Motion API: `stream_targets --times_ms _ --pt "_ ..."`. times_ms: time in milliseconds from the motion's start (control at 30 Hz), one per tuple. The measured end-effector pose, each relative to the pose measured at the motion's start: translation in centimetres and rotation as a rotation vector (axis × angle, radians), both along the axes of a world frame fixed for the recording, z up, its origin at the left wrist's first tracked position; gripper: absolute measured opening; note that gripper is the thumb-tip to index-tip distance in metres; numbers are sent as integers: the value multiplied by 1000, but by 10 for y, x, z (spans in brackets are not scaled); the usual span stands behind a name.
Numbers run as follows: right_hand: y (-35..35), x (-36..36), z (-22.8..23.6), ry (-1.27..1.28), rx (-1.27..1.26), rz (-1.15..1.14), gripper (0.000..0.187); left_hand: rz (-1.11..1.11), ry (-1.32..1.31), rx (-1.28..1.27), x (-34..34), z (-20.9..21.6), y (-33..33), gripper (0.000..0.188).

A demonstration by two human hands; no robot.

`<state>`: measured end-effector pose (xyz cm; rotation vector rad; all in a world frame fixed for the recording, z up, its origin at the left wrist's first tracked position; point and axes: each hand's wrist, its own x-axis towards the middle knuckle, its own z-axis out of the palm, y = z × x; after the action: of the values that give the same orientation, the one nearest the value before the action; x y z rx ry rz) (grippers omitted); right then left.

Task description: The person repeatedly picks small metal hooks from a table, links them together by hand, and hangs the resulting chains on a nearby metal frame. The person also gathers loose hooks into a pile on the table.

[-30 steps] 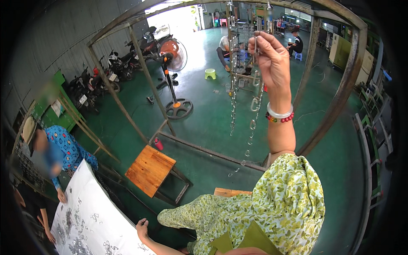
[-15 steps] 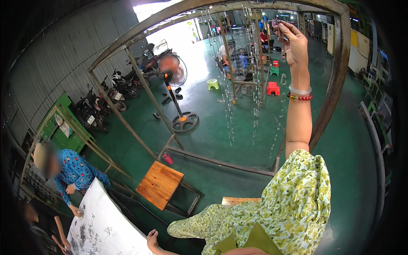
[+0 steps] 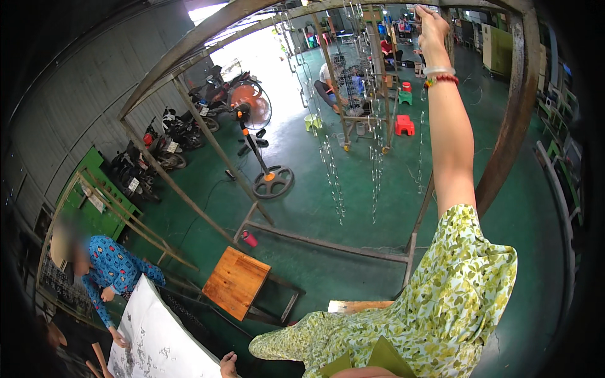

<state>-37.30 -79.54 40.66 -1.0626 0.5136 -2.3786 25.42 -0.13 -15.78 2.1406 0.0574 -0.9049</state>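
My right hand is raised far up at the top bar of the rusty metal frame, fingers pinched on a thin hanging chain. My left hand rests flat, fingers apart, on the near white sheet covering the worktop. More chains dangle left.

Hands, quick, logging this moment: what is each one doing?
Right hand: raised to the metal frame's top bar, fingers closed on a hanging chain.
Left hand: resting on the white sheet; grip unclear.
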Motion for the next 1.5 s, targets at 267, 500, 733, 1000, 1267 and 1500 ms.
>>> stream_targets --times_ms 267,500,733,1000,1267,1500 --pt "7 16 29 245 -17 62 9 39 -26 25 3 3 9 34" --pt "8 -4 30 305 20 135 16 64 -45 -13 -11 -18 25 34" --pt "54 5 -14 272 -15 -58 31 -50 -33 -7 -10 -24 40 43" --pt "308 199 -181 332 -741 949 33 -398 -1013 -172 -65 -23 34 40" --pt "418 371 -248 471 -496 1721 30 223 -594 -117 -223 151 34 43" --pt "476 430 -238 654 -731 2058 34 916 -820 422 -260 97 175 49"
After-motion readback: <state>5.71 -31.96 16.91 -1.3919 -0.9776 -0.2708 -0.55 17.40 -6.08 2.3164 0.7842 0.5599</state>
